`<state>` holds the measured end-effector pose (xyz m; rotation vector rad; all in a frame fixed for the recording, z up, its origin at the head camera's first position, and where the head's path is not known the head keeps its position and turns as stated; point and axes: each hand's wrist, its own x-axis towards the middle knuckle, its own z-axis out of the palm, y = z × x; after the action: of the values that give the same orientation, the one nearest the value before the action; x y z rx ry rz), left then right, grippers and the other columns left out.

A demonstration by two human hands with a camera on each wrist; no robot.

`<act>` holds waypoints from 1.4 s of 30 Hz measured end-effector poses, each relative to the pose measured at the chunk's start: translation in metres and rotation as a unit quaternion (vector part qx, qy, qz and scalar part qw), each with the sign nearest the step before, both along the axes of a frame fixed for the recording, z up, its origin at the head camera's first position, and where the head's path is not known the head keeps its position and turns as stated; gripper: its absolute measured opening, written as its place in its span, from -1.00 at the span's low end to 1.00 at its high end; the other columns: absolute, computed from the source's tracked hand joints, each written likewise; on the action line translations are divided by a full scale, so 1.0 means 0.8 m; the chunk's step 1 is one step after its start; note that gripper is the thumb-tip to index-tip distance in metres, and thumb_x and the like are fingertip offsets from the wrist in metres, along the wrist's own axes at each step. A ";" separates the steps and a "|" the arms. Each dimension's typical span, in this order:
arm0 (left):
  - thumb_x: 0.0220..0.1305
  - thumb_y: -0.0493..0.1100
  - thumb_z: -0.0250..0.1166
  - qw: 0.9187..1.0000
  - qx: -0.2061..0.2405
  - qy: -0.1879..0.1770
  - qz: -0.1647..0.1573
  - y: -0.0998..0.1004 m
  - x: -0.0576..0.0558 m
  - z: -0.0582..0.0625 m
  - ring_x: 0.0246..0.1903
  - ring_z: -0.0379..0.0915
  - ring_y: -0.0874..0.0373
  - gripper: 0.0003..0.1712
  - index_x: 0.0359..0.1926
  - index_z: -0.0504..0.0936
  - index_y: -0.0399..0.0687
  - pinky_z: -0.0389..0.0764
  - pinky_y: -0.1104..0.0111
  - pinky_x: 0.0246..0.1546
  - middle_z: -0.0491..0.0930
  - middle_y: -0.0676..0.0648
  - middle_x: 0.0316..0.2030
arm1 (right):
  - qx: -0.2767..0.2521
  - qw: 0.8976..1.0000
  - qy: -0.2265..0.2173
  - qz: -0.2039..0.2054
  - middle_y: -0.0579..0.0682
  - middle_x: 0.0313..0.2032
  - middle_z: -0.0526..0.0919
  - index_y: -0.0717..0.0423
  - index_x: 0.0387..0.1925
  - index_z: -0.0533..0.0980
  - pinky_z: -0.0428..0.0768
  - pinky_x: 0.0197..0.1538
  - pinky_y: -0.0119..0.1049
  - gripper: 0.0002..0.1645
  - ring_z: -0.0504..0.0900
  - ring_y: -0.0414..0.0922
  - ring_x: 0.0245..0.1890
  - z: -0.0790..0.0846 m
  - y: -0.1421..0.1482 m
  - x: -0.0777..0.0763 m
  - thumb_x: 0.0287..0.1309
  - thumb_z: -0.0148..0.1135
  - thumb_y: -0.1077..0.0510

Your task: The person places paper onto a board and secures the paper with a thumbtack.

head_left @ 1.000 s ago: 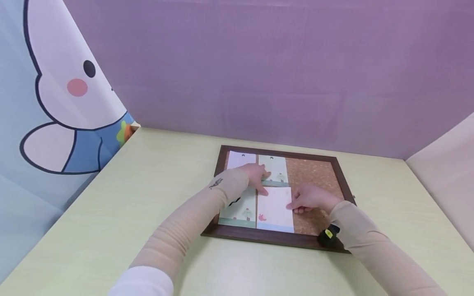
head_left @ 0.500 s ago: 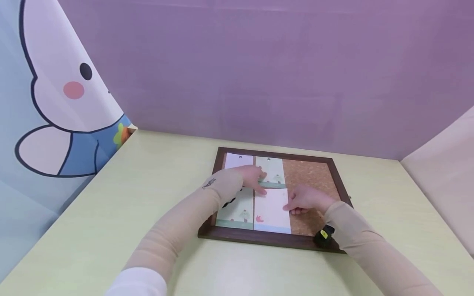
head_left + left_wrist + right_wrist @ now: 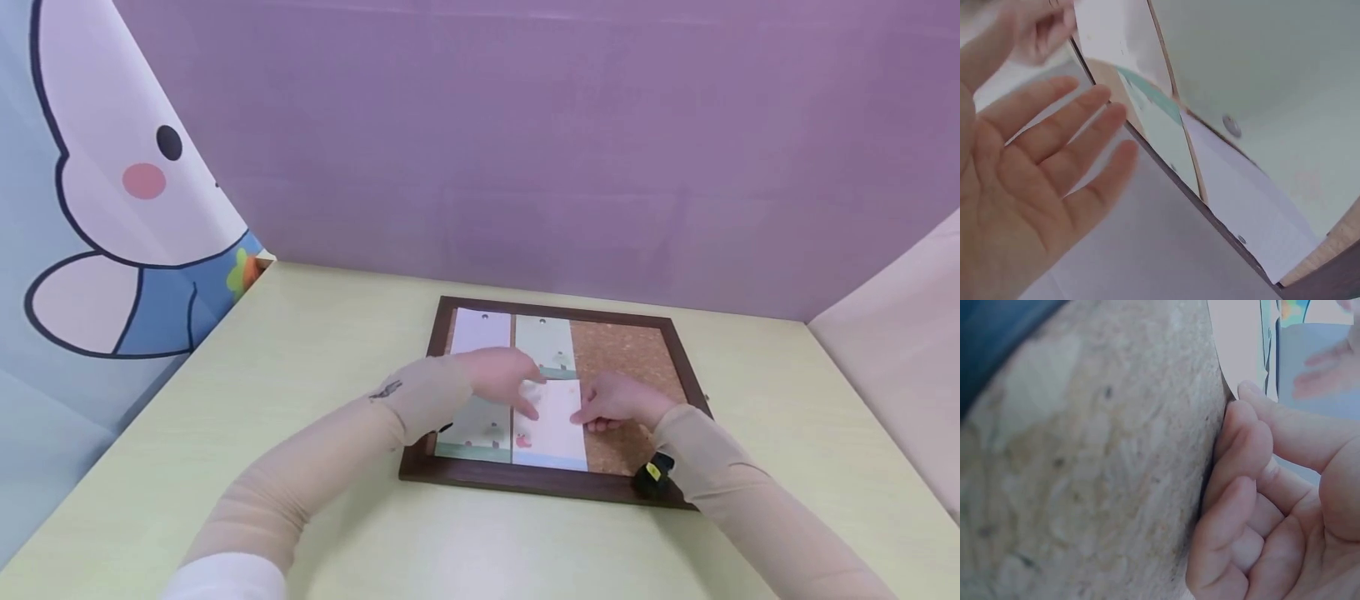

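A dark-framed corkboard [image 3: 630,346] lies on the table with paper sheets on it. The right hand [image 3: 618,400] pinches the right edge of a pale pink sheet [image 3: 551,442] between thumb and forefinger; in the right wrist view its other fingers [image 3: 1222,550] curl against the cork. Over that sheet's upper left part is the left hand [image 3: 501,377], its fingers apart and holding nothing. The left wrist view shows the palm [image 3: 1022,187] with the fingers extended. A green-edged sheet [image 3: 542,337] lies above the pink one, a lilac sheet [image 3: 480,330] and another green-edged sheet [image 3: 472,437] to the left.
Small round dark spots like pin heads [image 3: 1232,125] show at the sheets' tops. A black item with a yellow mark [image 3: 651,475] is at the right wrist, over the frame's lower right corner. A purple curtain [image 3: 525,167] stands behind the pale table [image 3: 337,325].
The left hand has drawn back from the upper green-edged sheet, moving down and left over the pink sheet. The right hand keeps its pinch on the edge. The view has shifted slightly.
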<state>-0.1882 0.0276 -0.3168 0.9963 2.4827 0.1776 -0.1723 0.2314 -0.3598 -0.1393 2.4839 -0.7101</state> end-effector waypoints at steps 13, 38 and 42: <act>-0.12 0.10 0.52 0.992 -0.054 0.030 -0.112 -0.010 0.043 -0.015 -0.33 0.33 0.24 -0.56 -0.24 0.59 0.06 0.44 0.48 -0.27 0.39 0.10 -0.34 | 0.001 1.000 -0.001 -0.002 -0.12 -0.75 0.49 0.12 -0.68 0.54 0.29 -0.59 -0.48 -0.68 0.33 -0.27 -0.72 0.000 -0.003 0.000 0.09 0.34 0.09; -0.18 0.22 0.51 0.981 -0.132 0.096 -0.110 0.005 0.038 -0.025 0.00 0.49 0.12 -0.31 -0.02 0.56 0.05 0.48 0.40 0.11 0.41 -0.11 0.23 | 0.016 1.000 -0.002 0.012 -0.11 -0.74 0.46 0.12 -0.65 0.51 0.28 -0.59 -0.46 -0.70 0.33 -0.24 -0.71 0.006 -0.006 0.000 0.10 0.33 0.11; -0.19 0.22 0.52 0.980 -0.136 0.101 -0.107 0.004 0.039 -0.026 -0.02 0.50 0.12 -0.28 0.00 0.54 0.04 0.49 0.41 0.10 0.43 -0.11 0.21 | 0.024 1.000 -0.001 0.013 -0.11 -0.74 0.44 0.11 -0.66 0.50 0.27 -0.59 -0.45 -0.69 0.31 -0.24 -0.72 0.005 -0.008 0.000 0.09 0.33 0.09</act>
<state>-0.1569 0.0312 -0.3374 1.1997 2.4639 -0.3385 -0.1720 0.2249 -0.3557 -0.1513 2.4904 -0.6391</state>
